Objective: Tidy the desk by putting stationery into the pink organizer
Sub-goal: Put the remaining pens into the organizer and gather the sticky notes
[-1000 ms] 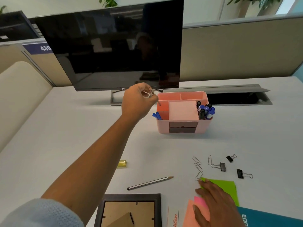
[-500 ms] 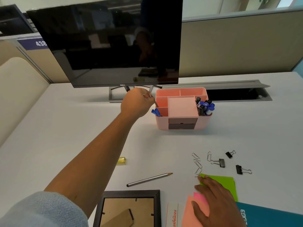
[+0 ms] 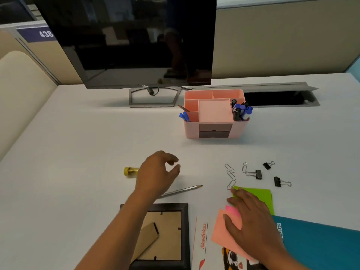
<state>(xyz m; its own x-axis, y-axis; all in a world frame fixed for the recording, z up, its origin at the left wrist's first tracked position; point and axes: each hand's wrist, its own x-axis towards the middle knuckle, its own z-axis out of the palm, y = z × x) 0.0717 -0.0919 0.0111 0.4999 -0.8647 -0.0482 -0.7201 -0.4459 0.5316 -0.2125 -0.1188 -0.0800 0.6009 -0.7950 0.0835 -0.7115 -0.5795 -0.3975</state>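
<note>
The organizer is a pink plastic box with rounded corners, open compartments on top and two dark small drawers in its front. It stands far ahead of both hands, a little nearer to the right one. Blue pens and a brown pencil lean out of its left compartments, and black and blue markers fill the right one.

Between the hands lies a thin grey pencil, long and straight, with its sharp tip toward the right hand. Just ahead of the right fingertips lie bent wire paper clips, and further right of them three black binder clips with shiny wire handles. A small yellow transparent tube lies just left of the left hand. A dark frame with a brown cardboard back is under the left forearm, and a smooth teal folder is right of the right wrist. The desk is white and matte.

The left hand is over the blunt end of the pencil, palm down, with fingers loosely curved and the thumb apart from them; it holds nothing. The right hand lies flat on the paper notes, which are green, bright pink and salmon squares, with straight spread fingers pressing them and gripping nothing
</note>
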